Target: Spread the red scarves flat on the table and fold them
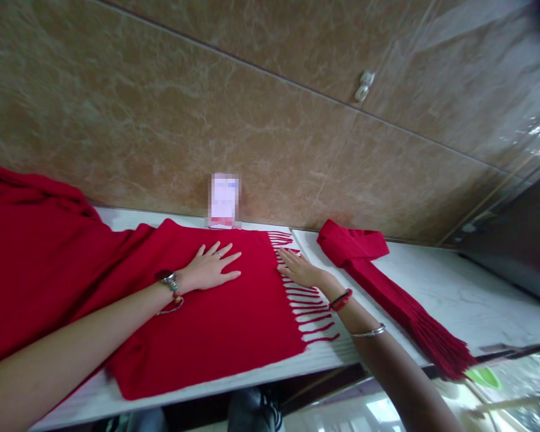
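A red fringed scarf [234, 324] lies spread over a white tabletop, its tassels pointing right. My left hand [210, 267] rests flat on the cloth with the fingers spread, a ring on one finger and a watch and beaded bracelet at the wrist. Over the tassels at the scarf's right end lies my right hand [300, 268], palm down with fingers stretched out and nothing gripped. To the left the same red cloth runs on in loose, bunched folds. A second red scarf [378, 288], folded into a narrow strip, lies to the right of my right hand.
Behind the table [436, 279] rises a brown marbled wall [162, 108]. A blurred-out upright card or screen [224, 201] leans against it. A dark box-like object [517, 222] stands at the far right. Below the front edge, a green bowl-like item [485, 377] shows.
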`<state>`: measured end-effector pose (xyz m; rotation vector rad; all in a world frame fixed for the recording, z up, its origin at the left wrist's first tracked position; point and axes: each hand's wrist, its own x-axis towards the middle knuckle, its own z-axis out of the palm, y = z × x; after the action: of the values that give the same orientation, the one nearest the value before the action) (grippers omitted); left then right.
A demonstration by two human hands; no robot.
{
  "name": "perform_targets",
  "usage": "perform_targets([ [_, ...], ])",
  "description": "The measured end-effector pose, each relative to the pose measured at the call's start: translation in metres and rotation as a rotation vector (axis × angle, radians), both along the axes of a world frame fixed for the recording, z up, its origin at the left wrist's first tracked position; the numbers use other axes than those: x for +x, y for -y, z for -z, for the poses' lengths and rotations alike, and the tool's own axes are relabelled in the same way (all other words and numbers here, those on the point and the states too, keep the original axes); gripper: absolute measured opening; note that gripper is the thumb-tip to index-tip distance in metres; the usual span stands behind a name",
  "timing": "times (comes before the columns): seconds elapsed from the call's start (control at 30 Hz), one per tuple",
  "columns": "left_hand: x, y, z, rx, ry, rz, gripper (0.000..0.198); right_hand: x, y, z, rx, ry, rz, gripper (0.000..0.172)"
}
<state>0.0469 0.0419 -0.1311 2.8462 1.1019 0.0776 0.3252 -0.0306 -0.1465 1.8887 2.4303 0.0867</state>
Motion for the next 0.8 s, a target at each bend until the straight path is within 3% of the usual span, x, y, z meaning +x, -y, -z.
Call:
perform_targets([
  [0.1,0.0,0.0,-0.001,-0.001,0.0,-0.01,0.063,0.02,0.003,0.001,0.002,0.088,0.095,0.044],
  [0.23,-0.001,0.0,-0.002,0.006,0.009,-0.009,0.062,0.021,0.004,-0.007,0.149,-0.028,0.218,0.055],
  [0.37,-0.001,-0.002,0.001,0.018,0.021,-0.003,0.061,-0.008,0.002,-0.014,0.151,-0.224,0.003,0.063],
  [0.5,-0.001,-0.002,0.003,0.025,0.03,-0.001,0.06,-0.029,0.005,-0.006,0.059,-0.202,-0.142,0.061],
  [0.8,-0.001,-0.002,0.002,0.009,0.04,-0.005,0.06,0.013,0.024,0.015,0.169,-0.165,0.019,0.052],
])
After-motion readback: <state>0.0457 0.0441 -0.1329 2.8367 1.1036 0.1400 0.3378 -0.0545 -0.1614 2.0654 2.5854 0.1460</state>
